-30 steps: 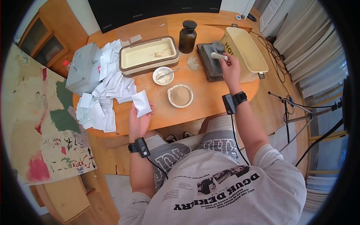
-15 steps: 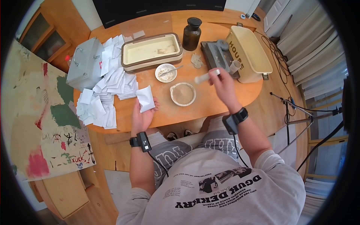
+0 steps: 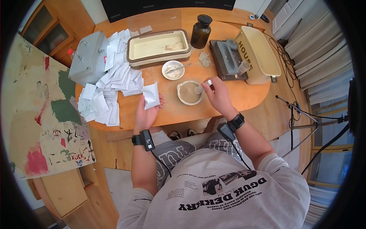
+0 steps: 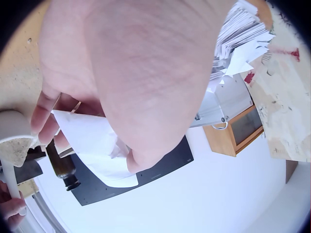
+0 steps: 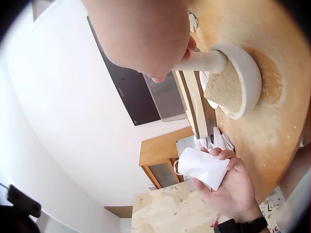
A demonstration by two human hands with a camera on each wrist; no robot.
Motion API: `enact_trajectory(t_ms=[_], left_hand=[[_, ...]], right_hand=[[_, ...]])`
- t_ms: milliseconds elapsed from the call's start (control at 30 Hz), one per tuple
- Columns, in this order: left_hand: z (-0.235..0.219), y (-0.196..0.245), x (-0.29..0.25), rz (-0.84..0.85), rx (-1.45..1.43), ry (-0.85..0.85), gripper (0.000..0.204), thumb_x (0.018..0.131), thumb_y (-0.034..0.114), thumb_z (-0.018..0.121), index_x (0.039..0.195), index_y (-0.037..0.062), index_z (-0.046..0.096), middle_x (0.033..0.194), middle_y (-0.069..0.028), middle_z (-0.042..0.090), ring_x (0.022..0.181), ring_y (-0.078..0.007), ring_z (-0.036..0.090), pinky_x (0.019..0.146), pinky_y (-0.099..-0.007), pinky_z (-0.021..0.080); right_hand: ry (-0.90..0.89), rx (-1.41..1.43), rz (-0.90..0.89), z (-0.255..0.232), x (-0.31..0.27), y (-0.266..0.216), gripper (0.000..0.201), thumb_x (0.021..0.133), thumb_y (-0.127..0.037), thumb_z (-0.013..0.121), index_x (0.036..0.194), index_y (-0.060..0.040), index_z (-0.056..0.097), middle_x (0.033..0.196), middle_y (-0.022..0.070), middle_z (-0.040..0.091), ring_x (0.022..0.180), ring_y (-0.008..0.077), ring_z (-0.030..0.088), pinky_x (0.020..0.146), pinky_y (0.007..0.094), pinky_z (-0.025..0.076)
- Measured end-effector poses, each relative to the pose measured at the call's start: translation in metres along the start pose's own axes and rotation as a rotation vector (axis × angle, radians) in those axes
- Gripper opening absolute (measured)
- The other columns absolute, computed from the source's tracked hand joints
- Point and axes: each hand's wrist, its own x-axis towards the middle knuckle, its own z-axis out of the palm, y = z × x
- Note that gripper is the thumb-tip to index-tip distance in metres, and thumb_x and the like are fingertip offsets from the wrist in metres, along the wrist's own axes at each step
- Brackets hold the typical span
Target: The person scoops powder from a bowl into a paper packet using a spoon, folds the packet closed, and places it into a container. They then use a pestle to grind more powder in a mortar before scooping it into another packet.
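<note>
In the head view my left hand (image 3: 146, 113) holds a white paper packet (image 3: 151, 95) near the front edge of the table, its thumb at one side and fingers at the other. My right hand (image 3: 221, 98) grips a white pestle (image 3: 199, 90) by its handle. The pestle's rounded head is down in a white mortar (image 3: 179, 99), at the right side of the brown powder (image 3: 188, 92). The right wrist view shows the pestle (image 5: 206, 61) slanting against the powder (image 5: 226, 90); most of its handle is hidden by the hand.
A pile of white paper packets (image 3: 119, 78) and a silver case (image 3: 87, 63) are at left. Behind the mortar stand a small bowl (image 3: 164, 75) with a spoon, a cream tray (image 3: 139, 61) and a dark bottle (image 3: 201, 34). At right are a grey trough (image 3: 228, 57) and a cream bin (image 3: 263, 53).
My right hand has brought the pestle from beside the grey trough leftward and down into the mortar. The left hand keeps holding the packet in about the same place.
</note>
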Motion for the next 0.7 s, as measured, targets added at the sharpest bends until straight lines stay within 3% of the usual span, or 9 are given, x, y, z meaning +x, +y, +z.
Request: enact_trajectory(t_ms=[700], left_hand=[[0.0032, 0.0016, -0.004, 0.005, 0.024, -0.008, 0.055, 0.108, 0.044, 0.033, 0.132, -0.0031, 0.05, 0.118, -0.0213, 0.062, 0.103, -0.0303, 0.061, 0.084, -0.0393, 0.049]], right_hand=[[-0.054, 0.014, -0.045, 0.0087, 0.0001, -0.0049, 0.015, 0.094, -0.012, 0.067, 0.094, 0.0005, 0.06, 0.085, 0.017, 0.056, 0.078, 0.0354, 0.055, 0.07, 0.0416, 0.046]])
